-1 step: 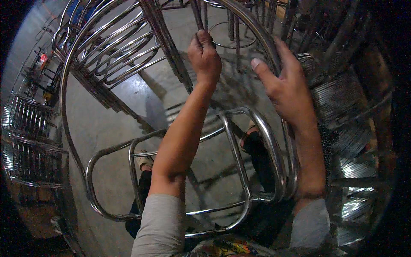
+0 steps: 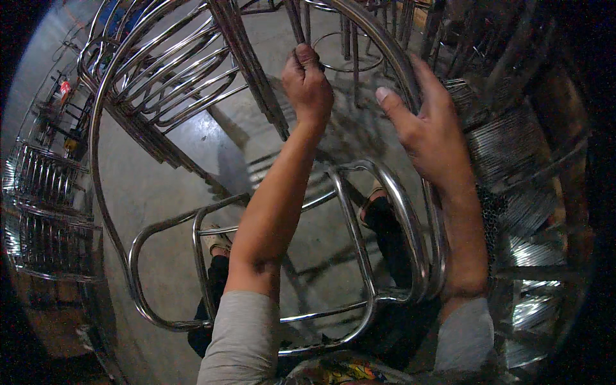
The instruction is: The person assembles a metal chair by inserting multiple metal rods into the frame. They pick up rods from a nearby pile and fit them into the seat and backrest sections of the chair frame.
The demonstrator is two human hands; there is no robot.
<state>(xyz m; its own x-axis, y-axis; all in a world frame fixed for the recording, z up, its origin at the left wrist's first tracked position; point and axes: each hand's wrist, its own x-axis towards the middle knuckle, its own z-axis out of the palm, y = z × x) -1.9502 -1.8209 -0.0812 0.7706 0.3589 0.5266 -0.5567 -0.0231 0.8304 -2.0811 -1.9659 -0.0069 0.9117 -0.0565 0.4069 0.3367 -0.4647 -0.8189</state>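
Toward 12 o'clock, the left hand (image 2: 308, 86) is closed, thumb pressed down against the curled fingers, with a dark bar just above it; whether the hand pinches that bar I cannot tell. At 2 o'clock the right hand (image 2: 430, 125) is partly spread, thumb well apart from the fingers, around a curved tube of the shiny metal frame (image 2: 353, 228), which spans the middle and reaches down to 6 o'clock. Stacked tubular frames (image 2: 249, 64) stand near 10 o'clock, and ribbed metal pieces (image 2: 510, 147) lie at 3 o'clock
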